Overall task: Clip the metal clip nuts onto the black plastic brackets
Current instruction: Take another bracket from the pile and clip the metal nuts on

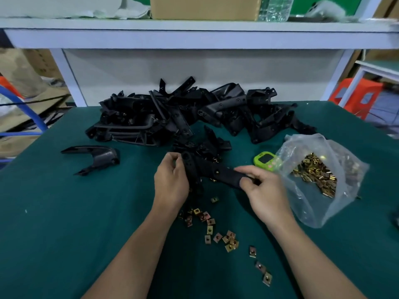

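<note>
While both hands hold it just above the table, a black plastic bracket (216, 171) lies across the middle of the view, its rounded end with two holes pointing up at the left and its long arm running to the right. The left hand (170, 180) has its fingers curled round that rounded end, thumb and fingertips pinched at its top edge; whether a nut sits between them cannot be told. The right hand (264, 190) grips the far end of the arm, fingers and thumb closed about it.

Below the hands, loose brass-coloured clip nuts (210, 230) lie scattered on the green table (64, 234), most in a cluster between the forearms, a few trailing off toward the right forearm. Just right of the right hand sits an open clear plastic bag (336, 203) holding many more nuts. A small green timer (264, 161) rests against the bag's left side.

Behind the held bracket, a big pile of brackets (183, 113) spreads across the back of the table. One lone bracket (97, 158) lies apart, left of the left hand. Above, a white shelf (194, 37) carries a cardboard box (205, 7) and a clear bottle (276, 7)
</note>
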Demonstrator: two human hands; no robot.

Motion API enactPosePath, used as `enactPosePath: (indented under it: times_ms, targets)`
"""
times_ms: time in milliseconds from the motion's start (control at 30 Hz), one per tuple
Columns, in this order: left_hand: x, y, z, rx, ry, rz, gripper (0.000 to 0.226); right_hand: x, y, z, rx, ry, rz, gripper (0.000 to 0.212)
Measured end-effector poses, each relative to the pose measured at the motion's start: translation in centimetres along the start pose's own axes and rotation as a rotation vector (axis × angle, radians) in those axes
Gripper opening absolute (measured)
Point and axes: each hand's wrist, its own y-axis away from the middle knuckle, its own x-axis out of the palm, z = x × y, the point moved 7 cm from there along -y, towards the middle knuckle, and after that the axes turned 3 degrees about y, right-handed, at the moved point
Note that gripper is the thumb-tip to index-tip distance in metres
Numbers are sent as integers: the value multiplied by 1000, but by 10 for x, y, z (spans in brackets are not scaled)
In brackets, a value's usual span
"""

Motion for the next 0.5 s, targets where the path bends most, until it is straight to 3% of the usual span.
enactPosePath:
  times_ms: [67, 167, 333, 500]
  targets:
    - [3, 0, -1, 28, -34, 7, 24, 3, 6, 9, -78, 247, 2, 25]
    - [12, 0, -7, 85, -170, 51, 25, 20, 11, 15, -177, 568, 34, 45]
    - [2, -7, -10, 102, -296, -43, 30, 43, 1, 11, -201, 631, 110, 41]
    - [-22, -12, -4, 72, -189, -168, 18, 49, -39, 2, -175, 738, 141, 46]
